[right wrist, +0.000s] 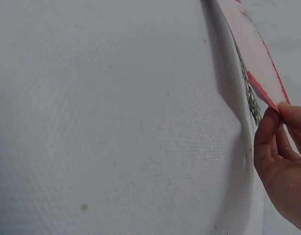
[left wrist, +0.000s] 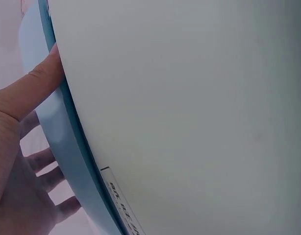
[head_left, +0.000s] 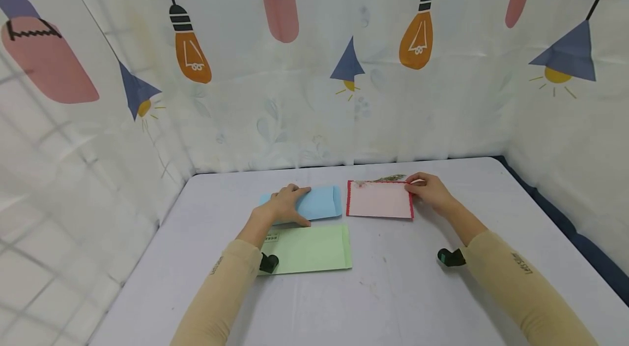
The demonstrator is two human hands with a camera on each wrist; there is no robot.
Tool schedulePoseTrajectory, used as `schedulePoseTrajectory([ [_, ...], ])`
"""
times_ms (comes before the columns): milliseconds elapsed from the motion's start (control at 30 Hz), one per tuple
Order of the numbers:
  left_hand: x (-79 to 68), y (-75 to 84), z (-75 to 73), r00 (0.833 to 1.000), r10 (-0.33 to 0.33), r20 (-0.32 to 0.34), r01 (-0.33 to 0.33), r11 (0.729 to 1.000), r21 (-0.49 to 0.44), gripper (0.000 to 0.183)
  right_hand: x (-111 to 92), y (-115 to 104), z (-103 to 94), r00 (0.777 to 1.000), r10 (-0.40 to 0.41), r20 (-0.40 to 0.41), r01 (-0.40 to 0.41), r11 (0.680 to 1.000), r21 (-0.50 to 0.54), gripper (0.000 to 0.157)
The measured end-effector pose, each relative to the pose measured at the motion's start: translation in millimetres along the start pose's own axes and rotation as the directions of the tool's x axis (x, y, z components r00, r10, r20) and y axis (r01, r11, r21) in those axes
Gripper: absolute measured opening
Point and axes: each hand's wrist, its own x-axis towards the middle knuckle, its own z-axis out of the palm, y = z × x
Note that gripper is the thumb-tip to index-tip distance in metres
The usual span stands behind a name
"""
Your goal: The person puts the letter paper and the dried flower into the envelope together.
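Note:
A light blue envelope (head_left: 321,201) lies at the middle of the table, and my left hand (head_left: 284,205) holds it across its width, thumb at the near edge and fingers at the far edge. Just nearer, a pale green envelope (head_left: 309,250) lies with a small printed label at its upper left. To the right is a pink card (head_left: 378,201) with a red border. My right hand (head_left: 426,190) pinches its upper right corner between thumb and fingertips, as the right wrist view also shows. A thin green sprig (head_left: 391,177) sticks out behind the card's top edge.
All this is on a white-covered table (head_left: 393,291). A pale curtain (head_left: 304,89) with printed lamps and bulbs hangs behind it and along the sides. Dark blue cloth (head_left: 565,220) runs along the table's right edge.

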Motion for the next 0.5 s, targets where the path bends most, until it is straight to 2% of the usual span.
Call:
schedulePoseTrajectory([
  [300,0.1,1.6,-1.0,1.000,-0.004,0.017,0.004,1.000,0.002,0.103,1,-4,1.3,0.998,0.056,0.004,-0.056,0.993,0.107,0.038],
  [500,1.1,2.3,-1.4,1.000,-0.014,0.010,0.014,1.000,-0.001,0.103,0,-8,12.6,0.999,0.032,0.013,-0.033,0.990,0.135,0.038],
])
